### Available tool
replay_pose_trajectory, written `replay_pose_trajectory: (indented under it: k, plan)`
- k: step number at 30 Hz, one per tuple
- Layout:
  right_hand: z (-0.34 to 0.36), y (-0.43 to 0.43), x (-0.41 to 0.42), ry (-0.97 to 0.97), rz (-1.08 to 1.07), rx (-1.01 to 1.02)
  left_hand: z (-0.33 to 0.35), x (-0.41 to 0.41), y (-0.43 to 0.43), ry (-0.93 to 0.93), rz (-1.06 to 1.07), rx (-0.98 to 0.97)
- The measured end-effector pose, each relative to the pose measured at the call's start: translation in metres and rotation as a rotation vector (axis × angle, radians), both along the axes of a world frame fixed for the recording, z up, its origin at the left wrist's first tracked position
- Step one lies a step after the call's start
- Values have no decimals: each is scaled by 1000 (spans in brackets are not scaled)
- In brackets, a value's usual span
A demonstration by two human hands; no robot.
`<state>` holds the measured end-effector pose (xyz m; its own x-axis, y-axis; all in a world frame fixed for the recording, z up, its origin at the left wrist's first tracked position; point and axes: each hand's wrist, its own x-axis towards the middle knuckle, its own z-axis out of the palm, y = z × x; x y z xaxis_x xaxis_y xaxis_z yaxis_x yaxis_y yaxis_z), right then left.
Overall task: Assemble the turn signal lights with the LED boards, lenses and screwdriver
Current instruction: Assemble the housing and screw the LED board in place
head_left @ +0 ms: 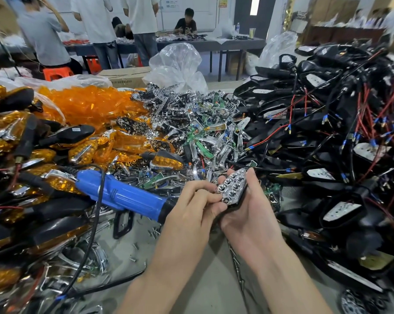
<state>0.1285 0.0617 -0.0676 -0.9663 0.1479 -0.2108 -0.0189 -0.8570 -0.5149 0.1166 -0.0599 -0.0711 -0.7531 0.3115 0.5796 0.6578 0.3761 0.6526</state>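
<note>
Seating step: chrome cupped reflector [232, 189], lower centre, is gripped by right hand [252, 214] and pinched by left hand [191, 200]. Next, blue electric screwdriver [123, 196] is probably needed.

Only two hands and two forearms of the person are in view. The left hand [191, 207] and the right hand [248, 209] are bare, with slender fingers. The left forearm [159, 268] and the right forearm [289, 275] are uncovered along their whole visible length, from the wrist to the lower edge of the view.
</note>
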Motion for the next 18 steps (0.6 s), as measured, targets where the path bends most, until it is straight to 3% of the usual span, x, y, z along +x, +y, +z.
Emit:
replay_pose_trajectory:
  k: [18]
  plan:
    - [-6,0,-2,27,26,-21,-6,-11,-6,-77,-111,1]
